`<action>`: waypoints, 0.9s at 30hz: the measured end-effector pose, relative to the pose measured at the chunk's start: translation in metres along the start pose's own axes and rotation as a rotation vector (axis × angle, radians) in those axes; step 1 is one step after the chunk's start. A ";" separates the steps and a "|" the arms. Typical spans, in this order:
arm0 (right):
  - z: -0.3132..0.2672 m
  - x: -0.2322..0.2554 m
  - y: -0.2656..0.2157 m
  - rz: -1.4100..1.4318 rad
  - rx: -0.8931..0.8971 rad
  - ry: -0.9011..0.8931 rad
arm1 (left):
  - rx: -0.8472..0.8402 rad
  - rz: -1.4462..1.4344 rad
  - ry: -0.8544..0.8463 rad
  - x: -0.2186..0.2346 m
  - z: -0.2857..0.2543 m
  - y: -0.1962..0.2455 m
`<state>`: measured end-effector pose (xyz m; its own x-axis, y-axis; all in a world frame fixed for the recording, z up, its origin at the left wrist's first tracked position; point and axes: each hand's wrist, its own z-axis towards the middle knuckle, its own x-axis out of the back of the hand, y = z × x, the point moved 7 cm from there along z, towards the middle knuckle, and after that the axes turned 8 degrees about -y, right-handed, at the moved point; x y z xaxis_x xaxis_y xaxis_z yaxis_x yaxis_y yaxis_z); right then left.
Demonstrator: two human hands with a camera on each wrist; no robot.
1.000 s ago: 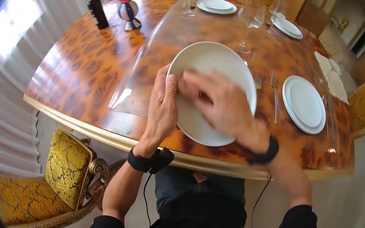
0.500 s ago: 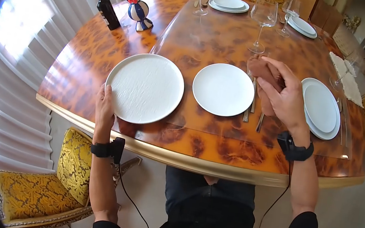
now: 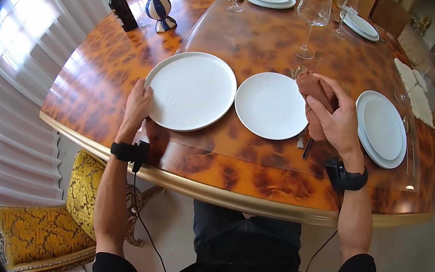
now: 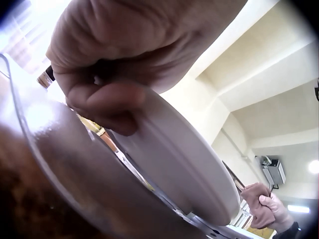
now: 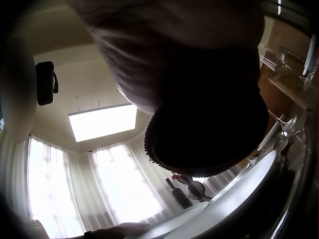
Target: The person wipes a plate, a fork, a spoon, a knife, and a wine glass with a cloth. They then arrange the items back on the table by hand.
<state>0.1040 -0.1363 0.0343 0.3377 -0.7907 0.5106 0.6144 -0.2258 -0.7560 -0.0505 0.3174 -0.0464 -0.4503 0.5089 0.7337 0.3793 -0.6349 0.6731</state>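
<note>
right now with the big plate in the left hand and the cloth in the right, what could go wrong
The left hand holds the big plate by one edge only, so it might tip or slip. In the head view its opposite edge looks close to the small plate, so they could knock. The cloth in the right hand, bunched near the cutlery, might catch it.

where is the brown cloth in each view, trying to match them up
Head: the brown cloth is right of centre, in the right hand.
Left wrist: lower right, small, past the far edge of the large plate.
Right wrist: close up around the centre, very dark, with a jagged edge.
Shared landmark: the right hand gripping it.
</note>
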 end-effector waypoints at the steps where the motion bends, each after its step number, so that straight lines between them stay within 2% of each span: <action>1: 0.000 0.001 0.001 0.007 -0.003 0.006 | 0.027 0.032 -0.015 -0.003 0.000 0.007; 7: -0.001 0.008 0.002 0.057 -0.001 0.046 | 0.021 0.131 -0.036 -0.016 -0.004 0.033; 10: -0.001 0.009 0.001 0.053 -0.016 0.047 | -0.093 0.274 -0.040 -0.026 -0.001 0.032; 13: -0.001 0.008 0.003 0.033 0.009 0.062 | -0.123 0.394 -0.056 -0.031 -0.006 0.028; 17: -0.003 0.010 0.009 0.124 -0.068 0.049 | -0.100 0.675 -0.130 -0.021 -0.032 0.068; 20: -0.004 0.015 0.004 0.027 0.005 0.112 | -0.275 0.693 0.037 -0.018 -0.042 0.120; 21: -0.004 0.015 0.001 0.035 -0.024 0.105 | -0.301 0.665 0.011 -0.027 -0.044 0.144; 22: -0.005 0.015 -0.001 0.030 -0.018 0.113 | -0.520 0.492 0.060 -0.038 -0.049 0.165; 24: -0.005 0.015 -0.005 0.022 0.002 0.125 | -0.539 0.371 -0.193 -0.081 -0.038 0.206; 25: -0.005 0.016 -0.005 0.023 0.020 0.136 | -0.683 0.410 -0.215 -0.106 -0.031 0.220; 27: -0.007 0.020 -0.001 0.023 0.055 0.168 | -0.772 0.504 -0.262 -0.147 -0.014 0.244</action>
<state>0.1053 -0.1557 0.0430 0.2316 -0.8802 0.4141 0.6475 -0.1783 -0.7410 0.0966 0.0795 0.0084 -0.1490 0.1254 0.9809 -0.2001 -0.9752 0.0942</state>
